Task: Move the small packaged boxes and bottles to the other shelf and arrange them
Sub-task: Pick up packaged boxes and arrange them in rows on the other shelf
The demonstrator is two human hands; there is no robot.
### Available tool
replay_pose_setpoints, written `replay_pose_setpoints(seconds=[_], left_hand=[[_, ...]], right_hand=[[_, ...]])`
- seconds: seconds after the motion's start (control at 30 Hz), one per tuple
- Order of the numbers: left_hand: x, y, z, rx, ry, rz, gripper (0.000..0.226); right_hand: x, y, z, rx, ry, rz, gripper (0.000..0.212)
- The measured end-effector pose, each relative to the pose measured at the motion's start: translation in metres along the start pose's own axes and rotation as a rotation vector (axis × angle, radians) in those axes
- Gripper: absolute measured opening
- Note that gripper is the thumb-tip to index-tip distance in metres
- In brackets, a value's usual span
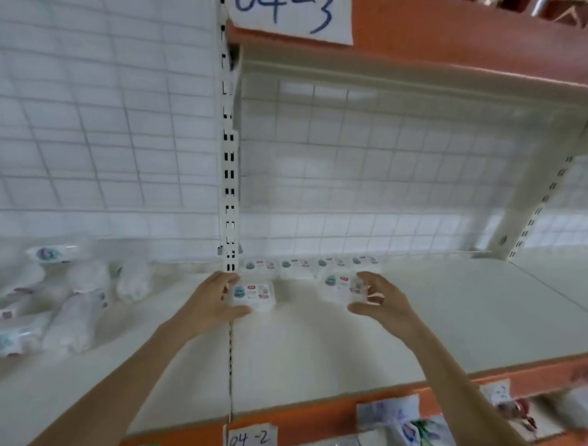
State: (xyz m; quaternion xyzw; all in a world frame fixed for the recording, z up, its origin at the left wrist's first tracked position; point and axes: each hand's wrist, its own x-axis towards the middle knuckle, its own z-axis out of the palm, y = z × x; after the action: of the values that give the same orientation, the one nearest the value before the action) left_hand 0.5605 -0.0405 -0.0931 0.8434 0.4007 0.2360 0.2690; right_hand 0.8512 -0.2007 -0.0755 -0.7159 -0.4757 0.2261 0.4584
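A: Where were the packs relative to the hands?

B: One small white pack [253, 297] sat on the cream shelf [458, 316] just right of the slotted upright [228, 158], with the left hand [211, 304] wrapped around its left end. A second pack [339, 288] lay a little further right, and the right hand [382, 303] was at its right side, fingers curled toward it. Whether those fingers actually gripped it I could not tell; the picture was blurred there.

A: And beyond the hands?

B: A row of four matching packs [309, 264] stood along the back of the shelf, against the white wire grid [385, 185]. The two nearer packs lay just in front of that row.

A: How did the packs look?

B: Small, white, soft-edged, each with a teal round mark and a small red patch on top. The print was too blurred to read.

A: And the arms?

B: Both forearms were bare and reached up and forward from the bottom of the view, the hands apart, one pack to each.

A: Anything left on the other side?

B: Left of the upright, a loose heap of white wrapped bundles [74, 320] and similar packs lay on the neighbouring shelf. Handwritten labels read 04-3 [286, 10] above and 04-2 [250, 439] on the orange shelf edge below
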Motion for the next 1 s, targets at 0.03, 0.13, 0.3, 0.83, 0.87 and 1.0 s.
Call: replay_pose_setpoints(seconds=[0.03, 0.13, 0.3, 0.83, 0.87, 1.0], left_hand=[[0.0, 0.0, 0.001, 0.012, 0.014, -0.027, 0.063], [0.0, 0.007, 0.005, 0.021, 0.051, -0.108, 0.063], [-0.001, 0.022, 0.02, -0.01, 0.091, -0.193, 0.069], [-0.001, 0.018, 0.046, -0.155, 0.289, -0.264, 0.047], [0.0, 0.017, 0.046, -0.148, 0.291, -0.261, 0.046], [0.003, 0.012, 0.047, -0.141, 0.292, -0.252, 0.046]], right_hand=[[0.011, 0.002, 0.002, -0.003, -0.038, -0.007, 0.059], [0.038, 0.006, 0.008, -0.007, -0.158, -0.029, 0.06], [0.064, 0.006, 0.024, -0.029, -0.321, -0.083, 0.065], [0.063, 0.026, 0.054, -0.184, -0.229, -0.326, 0.039], [0.062, 0.026, 0.054, -0.195, -0.225, -0.345, 0.036], [0.062, 0.028, 0.053, -0.195, -0.179, -0.392, 0.032]])
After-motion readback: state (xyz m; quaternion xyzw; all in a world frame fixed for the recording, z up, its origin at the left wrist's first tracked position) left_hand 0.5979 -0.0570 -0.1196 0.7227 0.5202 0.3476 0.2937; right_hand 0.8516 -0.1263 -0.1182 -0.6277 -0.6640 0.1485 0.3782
